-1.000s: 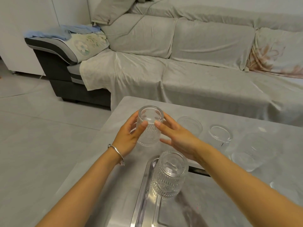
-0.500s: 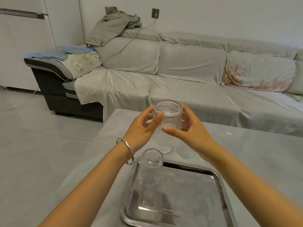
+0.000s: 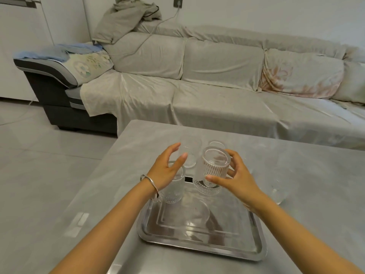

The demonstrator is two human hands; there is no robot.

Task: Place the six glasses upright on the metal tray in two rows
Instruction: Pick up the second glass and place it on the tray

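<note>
My right hand (image 3: 240,179) grip clamps a glass (image 3: 212,171) at the tray's (image 3: 197,245) twelve o'clock edge; left hand (image 3: 167,171) grip spread apart.

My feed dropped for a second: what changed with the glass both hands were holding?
The ribbed glass came down from chest height to the metal tray, its base at the tray's far edge. The left hand let go and is open; the right hand alone grips it. The first glass stayed in the tray's far-left corner.
</note>
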